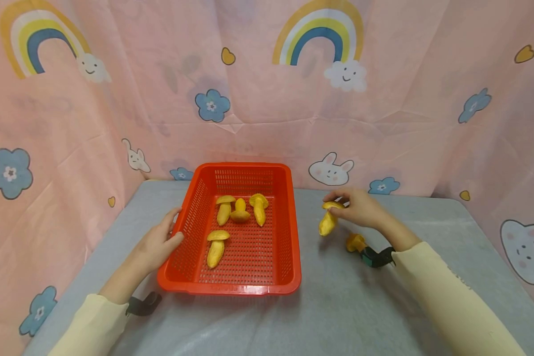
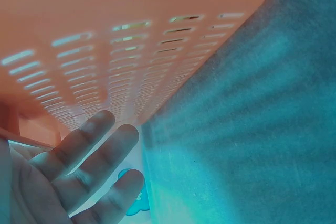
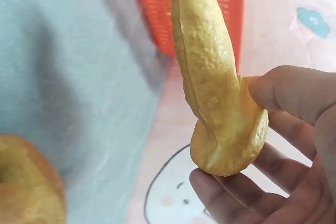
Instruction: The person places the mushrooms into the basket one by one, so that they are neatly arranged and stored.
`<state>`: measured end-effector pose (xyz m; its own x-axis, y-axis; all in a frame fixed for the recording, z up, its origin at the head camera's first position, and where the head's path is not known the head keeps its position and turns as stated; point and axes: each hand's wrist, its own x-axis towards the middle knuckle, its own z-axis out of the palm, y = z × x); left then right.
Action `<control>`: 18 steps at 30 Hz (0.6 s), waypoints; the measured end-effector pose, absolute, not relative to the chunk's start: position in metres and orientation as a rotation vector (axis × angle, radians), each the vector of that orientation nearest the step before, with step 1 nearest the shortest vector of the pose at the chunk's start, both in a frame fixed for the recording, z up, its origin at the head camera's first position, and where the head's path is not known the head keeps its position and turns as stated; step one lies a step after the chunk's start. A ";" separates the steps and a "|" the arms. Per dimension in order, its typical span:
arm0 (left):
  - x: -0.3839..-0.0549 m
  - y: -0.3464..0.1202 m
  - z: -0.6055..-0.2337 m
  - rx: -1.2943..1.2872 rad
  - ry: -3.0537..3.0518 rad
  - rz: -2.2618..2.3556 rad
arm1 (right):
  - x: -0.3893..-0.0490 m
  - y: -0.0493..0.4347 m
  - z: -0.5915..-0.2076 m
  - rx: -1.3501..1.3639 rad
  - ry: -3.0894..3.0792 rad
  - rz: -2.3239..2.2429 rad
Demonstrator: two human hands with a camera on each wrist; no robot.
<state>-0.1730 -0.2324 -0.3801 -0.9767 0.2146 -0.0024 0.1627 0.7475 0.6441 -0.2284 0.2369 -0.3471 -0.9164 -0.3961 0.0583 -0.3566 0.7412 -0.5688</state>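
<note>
A toy yellow mushroom (image 1: pixel 328 224) hangs stem down above the table in my right hand (image 1: pixel 360 207), its cap pinched between thumb and fingers. In the right wrist view, that mushroom (image 3: pixel 207 66) shows a long wrinkled stem. Below the hand, a second mushroom (image 1: pixel 355 243) lies on the table, partly hidden by the wrist camera. The red plastic basket (image 1: pixel 297 257) holds several similar mushrooms (image 1: pixel 215 254). My left hand (image 1: pixel 153 244) rests at the basket's left rim, thumb and index finger touching it. In the left wrist view, the other fingers (image 2: pixel 97 169) extend loosely outside the slotted wall.
The grey table (image 1: pixel 333 306) carries the basket left of centre. Pink patterned cloth (image 1: pixel 267 133) hangs behind the table and along both sides. Dark wrist cameras (image 1: pixel 376 257) stick out below both wrists, the right one close to the mushroom on the table.
</note>
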 end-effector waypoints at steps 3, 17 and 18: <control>-0.173 -0.232 -0.380 0.309 2.864 1.048 | -0.229 0.233 -0.341 -0.648 2.878 -0.919; -0.173 -0.233 -0.381 0.310 2.858 1.058 | -0.229 0.210 -0.315 -0.722 2.882 -0.939; -0.173 -0.233 -0.381 0.310 2.857 1.058 | -0.229 0.208 -0.313 -0.728 2.885 -0.934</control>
